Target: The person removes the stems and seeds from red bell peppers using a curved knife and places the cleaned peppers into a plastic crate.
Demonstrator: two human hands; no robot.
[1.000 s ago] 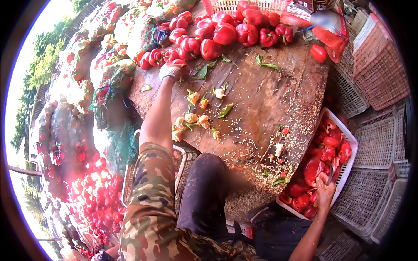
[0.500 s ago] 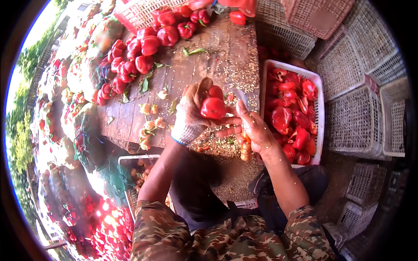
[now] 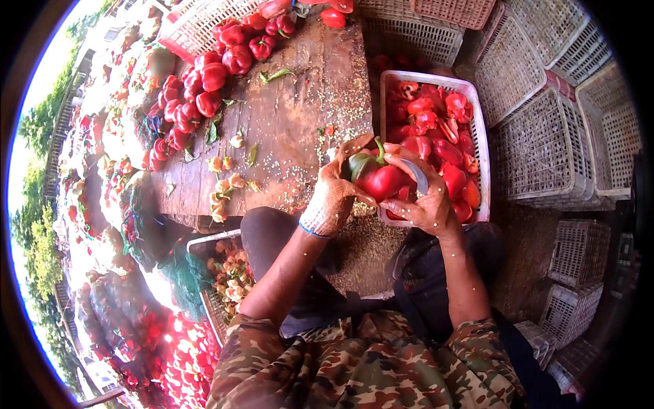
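Note:
My left hand [image 3: 327,201], in a pale work glove, is closed around the left side of a bell pepper [image 3: 383,184]. The pepper is red with a dark green patch, and its green stem points up. On its other side my right hand [image 3: 434,204], bare, has fingers against the pepper and grips a knife [image 3: 417,177] with a short curved blade. The blade stands between the right thumb and fingers, beside the pepper; the palm hides its handle. Both hands are above the near left corner of a white crate [image 3: 484,146] holding red pepper pieces.
Whole red peppers [image 3: 211,76] lie along the left and far side of the wooden table [image 3: 300,102], which is strewn with seeds. Several pepper cores [image 3: 219,194] lie near its left edge. A crate [image 3: 197,247] of cores stands below. Stacked plastic crates [image 3: 538,146] line the right.
Both hands have moved right, from over the table to the crate's corner, and come together around the pepper. Its stem and green patch now show. The head view has shifted to the right.

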